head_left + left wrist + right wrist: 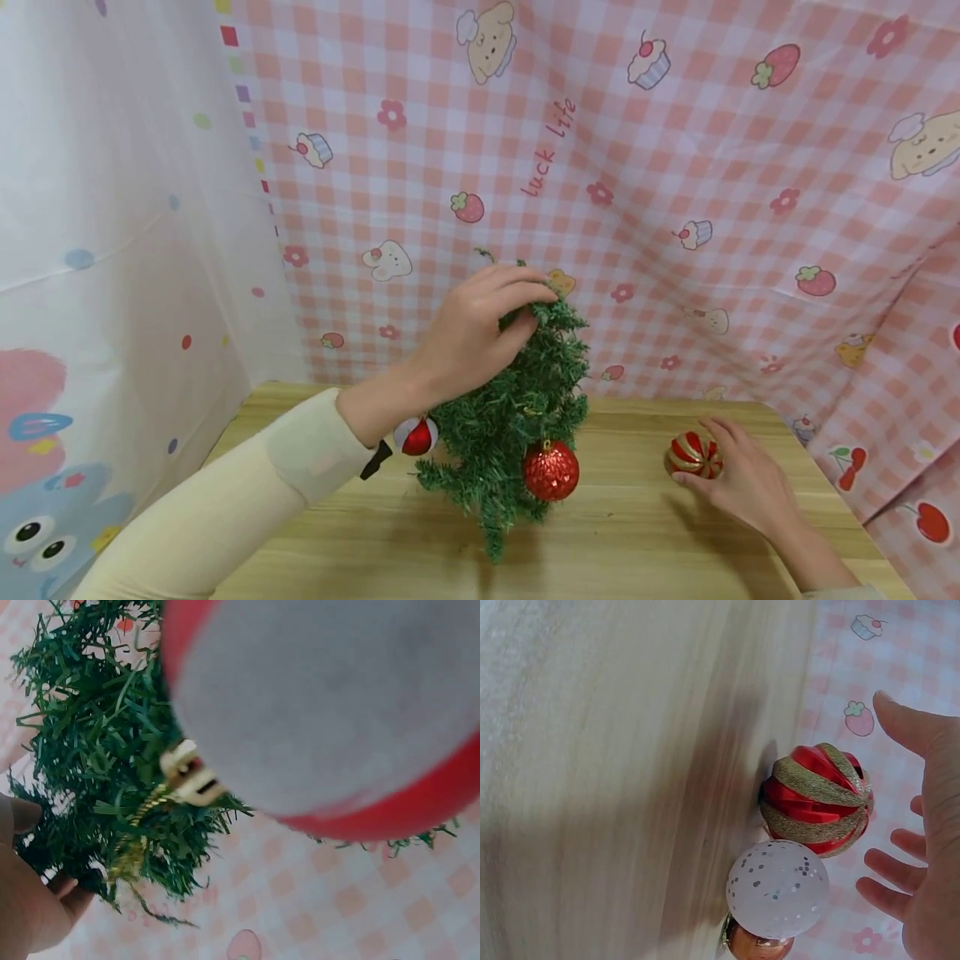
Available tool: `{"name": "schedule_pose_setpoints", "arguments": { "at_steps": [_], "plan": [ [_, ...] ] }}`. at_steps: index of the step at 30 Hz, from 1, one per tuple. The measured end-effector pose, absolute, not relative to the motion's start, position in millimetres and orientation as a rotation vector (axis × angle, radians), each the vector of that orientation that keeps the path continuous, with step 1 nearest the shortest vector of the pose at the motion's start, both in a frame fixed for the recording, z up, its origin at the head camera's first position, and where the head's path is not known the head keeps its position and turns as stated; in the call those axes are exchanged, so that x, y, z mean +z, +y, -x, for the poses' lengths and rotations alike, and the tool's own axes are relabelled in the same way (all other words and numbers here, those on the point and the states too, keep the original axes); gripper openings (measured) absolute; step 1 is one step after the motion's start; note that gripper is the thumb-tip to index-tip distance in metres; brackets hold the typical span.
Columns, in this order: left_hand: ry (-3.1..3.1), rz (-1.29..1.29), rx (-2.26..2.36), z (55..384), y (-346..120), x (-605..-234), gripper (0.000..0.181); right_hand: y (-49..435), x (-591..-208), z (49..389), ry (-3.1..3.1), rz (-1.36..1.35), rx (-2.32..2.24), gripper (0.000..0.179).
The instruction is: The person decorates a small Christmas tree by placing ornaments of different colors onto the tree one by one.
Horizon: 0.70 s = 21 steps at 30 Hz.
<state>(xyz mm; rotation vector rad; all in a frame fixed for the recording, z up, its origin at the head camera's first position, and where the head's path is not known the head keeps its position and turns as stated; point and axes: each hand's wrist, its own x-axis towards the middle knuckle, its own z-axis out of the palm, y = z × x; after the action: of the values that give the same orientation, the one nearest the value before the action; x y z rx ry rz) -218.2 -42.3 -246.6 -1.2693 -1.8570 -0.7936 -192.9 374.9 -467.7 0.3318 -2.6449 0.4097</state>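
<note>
A small green Christmas tree (498,433) stands on the wooden table. Near its top, my left hand (480,333) curls its fingers and thumb round the upper branches. A shiny red bauble (551,471) hangs low on the tree's right side, and a red and white bauble (416,436) hangs at the left, looming large in the left wrist view. Over to the right lies a red bauble with gold glitter stripes (817,800). My right hand (746,479) reaches round it with spread fingers, which appear apart from it in the right wrist view.
Beside the striped bauble, a white speckled bauble (778,889) and a copper-coloured one (759,943) show in the right wrist view. The table (615,542) ends at a pink checked cloth (600,242) behind, and a pale printed cloth (150,250) hangs at the left.
</note>
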Motion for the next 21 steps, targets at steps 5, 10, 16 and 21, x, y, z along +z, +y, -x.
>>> {"name": "schedule_pose_setpoints", "arguments": {
  "at_steps": [5, 10, 16, 21],
  "plan": [
    [-1.845, 1.364, -0.893, 224.9, -46.4, -244.3, 0.024, 375.7, -472.7, 198.2, -2.606, -0.36, 0.363, 0.088],
    [-1.825, 1.427, -0.949, 229.9, -50.0, -243.4, 0.025, 376.9, -478.4, 202.8, -2.565, -0.4, 0.321, 0.086],
    [-1.794, 1.485, -0.998, 234.4, -51.5, -242.6, 0.029, 378.6, -482.8, 206.8, -2.535, -0.423, 0.284, 0.085],
    [-1.801, 1.543, -1.072, 238.3, -53.5, -240.8, 0.034, 379.2, -483.9, 208.4, -2.555, -0.412, 0.264, 0.084]
  ]
}}
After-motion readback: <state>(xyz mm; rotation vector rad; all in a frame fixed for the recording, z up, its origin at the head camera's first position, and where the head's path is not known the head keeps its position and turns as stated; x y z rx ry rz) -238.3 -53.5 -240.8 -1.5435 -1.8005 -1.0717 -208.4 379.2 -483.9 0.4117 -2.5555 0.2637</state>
